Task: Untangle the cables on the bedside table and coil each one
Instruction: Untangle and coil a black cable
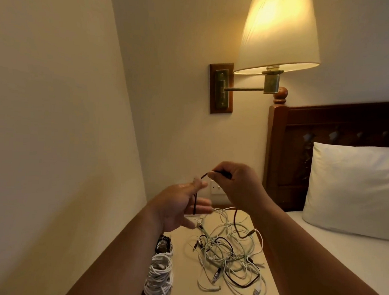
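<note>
A tangle of white and black cables [226,258] lies on the pale bedside table [183,238]. Above it my right hand [234,184] pinches a thin black cable [204,175] near its plug end. The cable runs left to my left hand [182,204], whose fingers are spread and blurred; it passes by the thumb and hangs down across the palm. Whether that hand grips it is unclear. Coiled white cables [160,277] and a coiled black one [163,244] sit at the table's left edge, partly behind my left forearm.
The wall runs close along the left. A lit wall lamp [278,35] on a swing arm hangs above the table. A wall socket [216,188] sits behind my hands. A wooden headboard [324,121], white pillow [352,187] and bed are at the right.
</note>
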